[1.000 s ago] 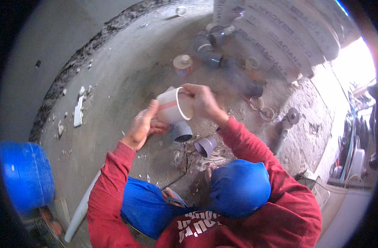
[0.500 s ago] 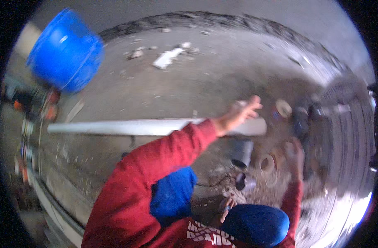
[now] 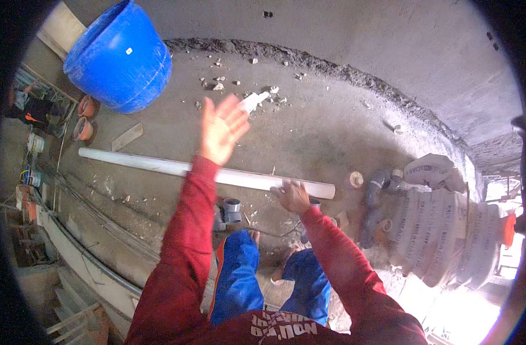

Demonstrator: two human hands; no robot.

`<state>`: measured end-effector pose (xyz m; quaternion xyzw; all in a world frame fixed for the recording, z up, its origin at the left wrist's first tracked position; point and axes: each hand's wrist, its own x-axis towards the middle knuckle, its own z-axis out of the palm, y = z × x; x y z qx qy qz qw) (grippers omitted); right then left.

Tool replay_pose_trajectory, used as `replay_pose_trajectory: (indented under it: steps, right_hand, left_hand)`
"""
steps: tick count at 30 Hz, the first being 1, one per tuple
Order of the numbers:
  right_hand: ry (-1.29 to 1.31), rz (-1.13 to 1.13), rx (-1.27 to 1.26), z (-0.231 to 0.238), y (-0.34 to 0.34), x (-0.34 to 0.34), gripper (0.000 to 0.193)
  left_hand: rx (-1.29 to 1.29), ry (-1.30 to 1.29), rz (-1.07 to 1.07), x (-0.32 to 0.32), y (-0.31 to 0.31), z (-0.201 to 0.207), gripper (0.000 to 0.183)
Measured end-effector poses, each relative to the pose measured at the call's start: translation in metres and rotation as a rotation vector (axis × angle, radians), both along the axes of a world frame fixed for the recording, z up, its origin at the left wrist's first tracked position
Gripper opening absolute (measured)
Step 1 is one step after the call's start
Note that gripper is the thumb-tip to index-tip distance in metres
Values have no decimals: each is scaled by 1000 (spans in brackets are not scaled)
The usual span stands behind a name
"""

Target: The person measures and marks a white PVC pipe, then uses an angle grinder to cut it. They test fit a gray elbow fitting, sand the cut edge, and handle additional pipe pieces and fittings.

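Note:
A long white pipe (image 3: 246, 177) lies across the floor in front of me, its wider end at the right. My right hand (image 3: 293, 197) is at the pipe's near side, close to that end, with its fingers bent against it. My left hand (image 3: 221, 129) is raised above the far side of the pipe, palm showing and fingers spread, with nothing in it. Below the pipe, near my feet, stand short grey pipe fittings (image 3: 232, 210). My right hand and forearm partly hide another grey piece.
A large blue tub (image 3: 125, 60) stands at the far left, near orange-brown pots (image 3: 83, 130) and a short board (image 3: 127, 137). Rubble (image 3: 218, 87) lies toward the wall. Dark pipe elbows (image 3: 373, 190), a pale ring (image 3: 356, 179) and stacked white sacks (image 3: 427, 233) are at the right.
The view has swung and steadied. My right hand has come from the loose fittings at the right onto the pipe. The left hand has moved from near the pipe's right end leftward and up.

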<state>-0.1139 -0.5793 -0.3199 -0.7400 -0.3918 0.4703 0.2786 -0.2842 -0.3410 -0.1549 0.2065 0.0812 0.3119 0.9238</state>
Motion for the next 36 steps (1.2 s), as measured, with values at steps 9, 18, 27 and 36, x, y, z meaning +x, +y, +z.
replay_pose_trajectory:
  steps: [9, 18, 27, 36]
  right_hand:
    - [1604, -131, -7, 335, 82, -104, 78]
    - [200, 389, 1318, 834, 91, 79, 52]
    - [-113, 592, 680, 683, 102, -81, 48]
    - [-311, 937, 913, 720, 255, -179, 45]
  left_hand:
    - [1625, 1191, 780, -55, -127, 203, 58]
    - [910, 2156, 1157, -473, -30, 459, 69]
    - [47, 2260, 546, -494, -271, 266, 60]
    - [95, 1829, 541, -441, -119, 224, 51]
